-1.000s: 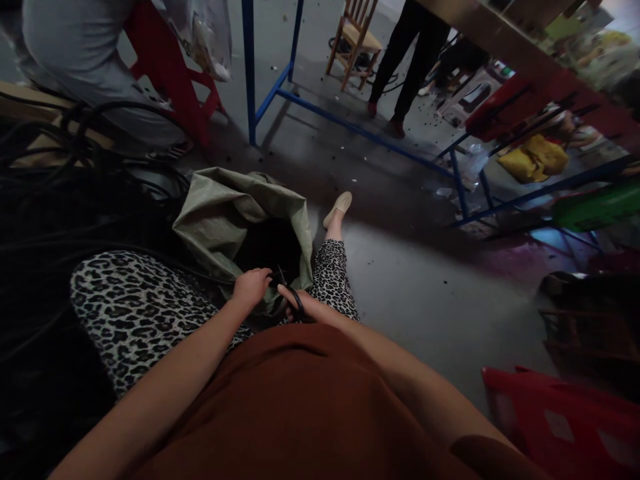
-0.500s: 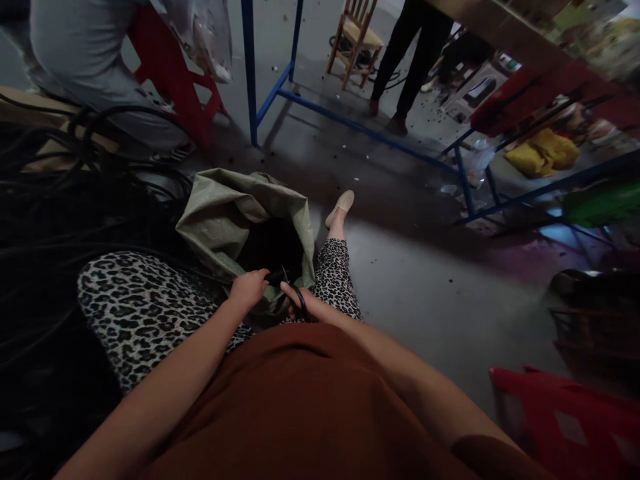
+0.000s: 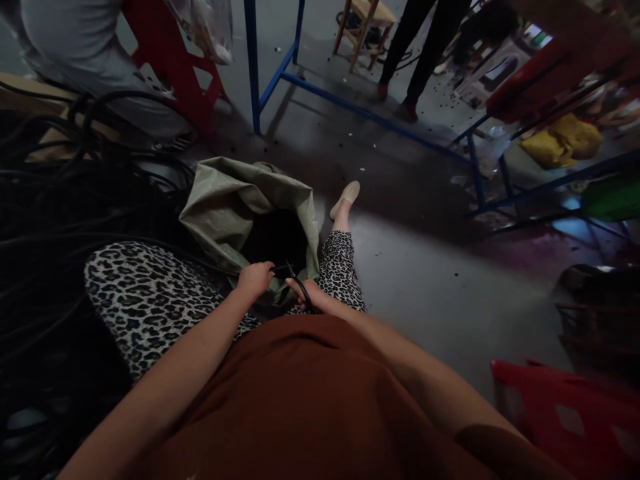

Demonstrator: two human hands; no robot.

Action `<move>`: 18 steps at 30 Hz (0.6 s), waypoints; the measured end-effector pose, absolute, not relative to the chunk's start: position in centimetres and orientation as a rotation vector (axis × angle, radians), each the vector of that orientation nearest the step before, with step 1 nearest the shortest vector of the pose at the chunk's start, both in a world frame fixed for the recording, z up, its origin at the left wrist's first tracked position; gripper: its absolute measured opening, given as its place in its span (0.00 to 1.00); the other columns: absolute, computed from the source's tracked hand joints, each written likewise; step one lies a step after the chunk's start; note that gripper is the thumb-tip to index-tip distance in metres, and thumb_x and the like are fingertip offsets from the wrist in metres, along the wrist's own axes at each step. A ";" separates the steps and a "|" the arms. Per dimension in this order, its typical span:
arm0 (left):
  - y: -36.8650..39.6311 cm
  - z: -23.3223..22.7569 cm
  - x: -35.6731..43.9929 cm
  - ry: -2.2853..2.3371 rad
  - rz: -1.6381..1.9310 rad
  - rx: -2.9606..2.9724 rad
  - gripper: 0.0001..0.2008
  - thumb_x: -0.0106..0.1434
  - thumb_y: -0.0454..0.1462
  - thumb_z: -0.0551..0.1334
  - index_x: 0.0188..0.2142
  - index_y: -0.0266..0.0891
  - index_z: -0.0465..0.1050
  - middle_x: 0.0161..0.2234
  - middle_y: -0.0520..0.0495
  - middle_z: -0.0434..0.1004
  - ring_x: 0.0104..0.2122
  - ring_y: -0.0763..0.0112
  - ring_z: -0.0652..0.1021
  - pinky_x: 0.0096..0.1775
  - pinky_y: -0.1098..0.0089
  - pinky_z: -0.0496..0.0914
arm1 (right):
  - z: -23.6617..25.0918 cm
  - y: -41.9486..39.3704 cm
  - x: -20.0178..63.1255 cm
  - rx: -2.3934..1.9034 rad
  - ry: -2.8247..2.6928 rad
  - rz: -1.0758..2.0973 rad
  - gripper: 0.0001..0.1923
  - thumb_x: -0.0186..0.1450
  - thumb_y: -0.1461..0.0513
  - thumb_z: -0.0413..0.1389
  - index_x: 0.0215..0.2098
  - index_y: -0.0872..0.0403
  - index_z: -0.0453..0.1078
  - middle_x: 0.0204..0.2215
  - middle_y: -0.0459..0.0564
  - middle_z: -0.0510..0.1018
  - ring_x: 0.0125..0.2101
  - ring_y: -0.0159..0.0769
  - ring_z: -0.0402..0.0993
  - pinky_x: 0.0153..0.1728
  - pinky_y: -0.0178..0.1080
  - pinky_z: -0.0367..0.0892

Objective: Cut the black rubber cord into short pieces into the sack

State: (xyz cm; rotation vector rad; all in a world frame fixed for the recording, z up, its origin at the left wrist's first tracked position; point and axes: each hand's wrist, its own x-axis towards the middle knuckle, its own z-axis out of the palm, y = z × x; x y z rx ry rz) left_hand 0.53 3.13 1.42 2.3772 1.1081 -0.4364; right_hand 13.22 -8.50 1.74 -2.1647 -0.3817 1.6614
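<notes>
My left hand is closed on a black cable, a short dark end of which pokes out past the fingertips toward the scissors. My right hand grips a pair of scissors by the black handles, with the blades pointing up and left at the cable end. Both hands are over the near rim of an open grey-green woven sack standing between my legs. Its inside is dark, and I cannot make out the contents.
A heap of black cables lies to my left. Beyond are a seated person's leg, a red stool and a blue table frame. Another person's legs stand behind it. Red plastic sits at lower right.
The view has shifted slightly, so the surroundings sit higher in the picture. Both hands stay over the sack rim, and the dark piece past my left fingers looks thinner.
</notes>
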 end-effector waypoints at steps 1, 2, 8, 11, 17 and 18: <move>3.1 1.4 0.5 1.109 -0.440 2.375 0.18 0.64 0.39 0.53 0.51 0.43 0.72 0.44 0.44 0.78 0.44 0.63 0.77 0.41 0.69 0.67 | 1.6 -8.6 13.3 -2.172 -0.435 1.671 0.27 0.62 0.45 0.55 0.19 0.58 0.62 0.11 0.47 0.65 0.09 0.28 0.62 0.08 0.28 0.54; 3.2 1.3 0.5 1.110 -0.444 2.372 0.18 0.63 0.39 0.53 0.51 0.43 0.72 0.44 0.44 0.78 0.44 0.62 0.77 0.41 0.69 0.67 | 1.4 -8.6 13.3 -2.179 -0.478 1.677 0.27 0.62 0.45 0.54 0.18 0.58 0.62 0.11 0.46 0.65 0.09 0.28 0.62 0.07 0.28 0.54; 3.3 1.3 0.5 1.142 -0.444 2.347 0.18 0.63 0.40 0.54 0.51 0.43 0.72 0.44 0.44 0.78 0.44 0.63 0.77 0.41 0.70 0.67 | 0.2 -9.2 13.4 -2.139 -0.442 1.643 0.27 0.62 0.42 0.52 0.21 0.56 0.60 0.12 0.45 0.64 0.10 0.28 0.61 0.08 0.28 0.53; 3.4 1.3 0.5 1.167 -0.410 2.343 0.18 0.64 0.40 0.53 0.51 0.42 0.72 0.44 0.44 0.78 0.43 0.63 0.77 0.41 0.69 0.68 | 0.2 -9.5 13.5 -2.073 -0.414 1.680 0.28 0.62 0.40 0.49 0.24 0.57 0.62 0.13 0.45 0.65 0.10 0.29 0.63 0.09 0.29 0.55; 3.6 1.1 0.4 1.204 -0.348 2.340 0.18 0.64 0.41 0.53 0.50 0.41 0.72 0.44 0.44 0.78 0.43 0.63 0.77 0.42 0.69 0.68 | 0.2 -9.7 13.4 -1.936 -0.456 1.803 0.31 0.61 0.38 0.47 0.27 0.58 0.64 0.15 0.47 0.68 0.13 0.30 0.67 0.12 0.30 0.62; 3.6 1.1 0.4 1.196 -0.349 2.342 0.18 0.64 0.41 0.53 0.50 0.41 0.72 0.44 0.44 0.78 0.43 0.63 0.77 0.42 0.69 0.68 | 0.1 -9.7 13.3 -1.935 -0.456 1.809 0.31 0.61 0.38 0.47 0.28 0.58 0.64 0.15 0.46 0.68 0.13 0.30 0.67 0.12 0.30 0.62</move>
